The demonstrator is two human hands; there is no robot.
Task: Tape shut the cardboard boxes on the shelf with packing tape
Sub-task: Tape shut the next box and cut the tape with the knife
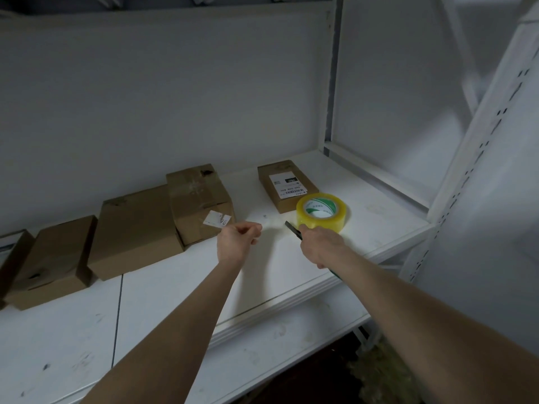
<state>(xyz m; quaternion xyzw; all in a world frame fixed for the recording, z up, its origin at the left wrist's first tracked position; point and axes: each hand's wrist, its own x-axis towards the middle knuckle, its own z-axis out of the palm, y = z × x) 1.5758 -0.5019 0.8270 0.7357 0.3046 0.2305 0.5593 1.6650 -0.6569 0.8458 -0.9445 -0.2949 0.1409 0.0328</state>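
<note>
A roll of clear packing tape (322, 212) with a green-and-white core lies flat on the white shelf (291, 275). My right hand (320, 243) grips a dark utility knife (292, 228) just in front of the roll, blade pointing left. To the left, my left hand (237, 239) has its fingertips pinched together on what looks like a faint clear tape strip (271, 225) running toward the roll. A small labelled box (287, 185) lies behind the roll. A taped box (201, 202) with a torn label stands just left of my left hand.
More cardboard boxes line the shelf leftwards: a large one (134, 228), a lower one (49, 260) and one cut off at the edge (11, 252). A white upright post (466, 176) bounds the shelf on the right. A lower shelf (262, 354) sits below.
</note>
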